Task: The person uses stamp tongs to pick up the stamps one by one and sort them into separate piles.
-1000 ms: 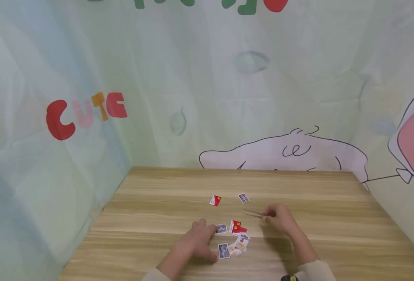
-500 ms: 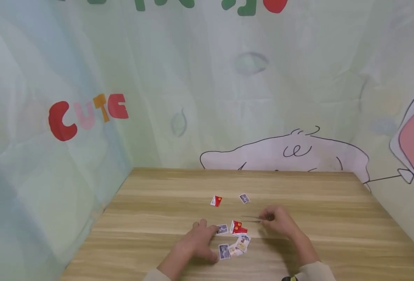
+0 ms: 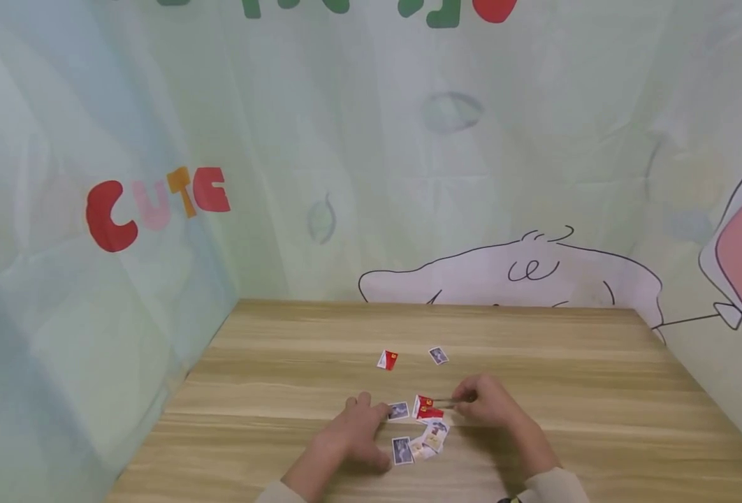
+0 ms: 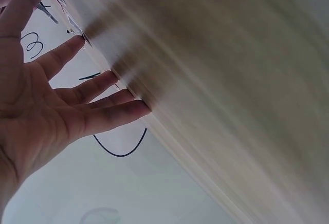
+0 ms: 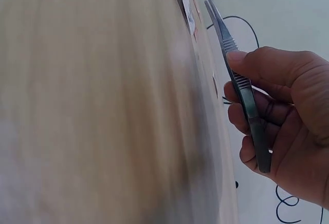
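A pair of metal tweezers (image 5: 241, 82) is pinched in my right hand (image 3: 487, 403), the thumb on its ribbed grip. In the head view its tips lie over the red stamp (image 3: 430, 411); whether they touch it I cannot tell. My left hand (image 3: 353, 433) rests on the table with fingers spread. One fingertip meets the edge of a grey stamp (image 3: 399, 411); the thumb lies left of another grey stamp (image 3: 402, 450). Beside that one, light-coloured stamps (image 3: 435, 436) overlap in a curve below the red one. In the left wrist view the left fingertips (image 4: 144, 108) touch the tabletop.
Farther back on the wooden table (image 3: 283, 335) lie a red-and-white stamp (image 3: 388, 360) and one more grey stamp (image 3: 438, 355). A printed cloth (image 3: 283, 230) hangs behind the table and along its sides.
My right hand has moved left and toward me, bringing the tweezers from beyond the red stamp to over it. The left hand and the stamps stay where they were.
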`<state>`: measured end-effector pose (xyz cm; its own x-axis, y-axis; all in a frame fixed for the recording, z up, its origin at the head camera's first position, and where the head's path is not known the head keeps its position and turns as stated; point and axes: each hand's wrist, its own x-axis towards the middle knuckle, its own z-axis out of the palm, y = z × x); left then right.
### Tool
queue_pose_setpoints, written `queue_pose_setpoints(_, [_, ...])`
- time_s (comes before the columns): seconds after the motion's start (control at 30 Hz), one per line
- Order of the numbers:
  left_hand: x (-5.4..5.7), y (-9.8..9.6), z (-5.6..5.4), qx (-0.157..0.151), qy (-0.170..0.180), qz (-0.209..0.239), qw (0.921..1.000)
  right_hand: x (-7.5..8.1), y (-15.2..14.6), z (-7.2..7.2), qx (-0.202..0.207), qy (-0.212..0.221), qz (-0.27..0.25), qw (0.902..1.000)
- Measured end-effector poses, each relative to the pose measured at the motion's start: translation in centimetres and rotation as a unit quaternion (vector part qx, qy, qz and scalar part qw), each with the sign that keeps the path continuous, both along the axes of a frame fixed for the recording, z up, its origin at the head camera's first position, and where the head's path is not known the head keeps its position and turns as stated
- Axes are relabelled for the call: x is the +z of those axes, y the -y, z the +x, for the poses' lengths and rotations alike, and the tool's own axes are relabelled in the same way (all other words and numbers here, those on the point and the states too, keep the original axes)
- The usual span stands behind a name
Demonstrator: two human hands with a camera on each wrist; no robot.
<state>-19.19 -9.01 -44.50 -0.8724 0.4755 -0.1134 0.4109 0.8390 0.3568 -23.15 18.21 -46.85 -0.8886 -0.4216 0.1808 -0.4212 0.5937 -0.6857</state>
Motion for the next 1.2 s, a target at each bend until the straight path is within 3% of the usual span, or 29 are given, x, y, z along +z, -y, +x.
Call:
queue_pose_setpoints(0.4, [0.0, 0.3, 0.1, 0.001, -0.010, 0.004, 0.9999, -0.4, 1.8, -0.4, 0.030, 0.014, 0.012, 0.9994])
queue_pose_setpoints(0.73, [0.0, 0.1, 0.0, 0.001, 0.001, 0.001, 1.0000, -0.5, 2.2, -0.5, 0.049, -0.021, 0.041, 0.9977])
queue_pose_setpoints(1.2, [0.2, 0.2, -0.1, -0.007, -0.002, 0.000, 1.0000, -0.5, 2.1, -0.4, 0.048, -0.029, 0.042, 0.9975])
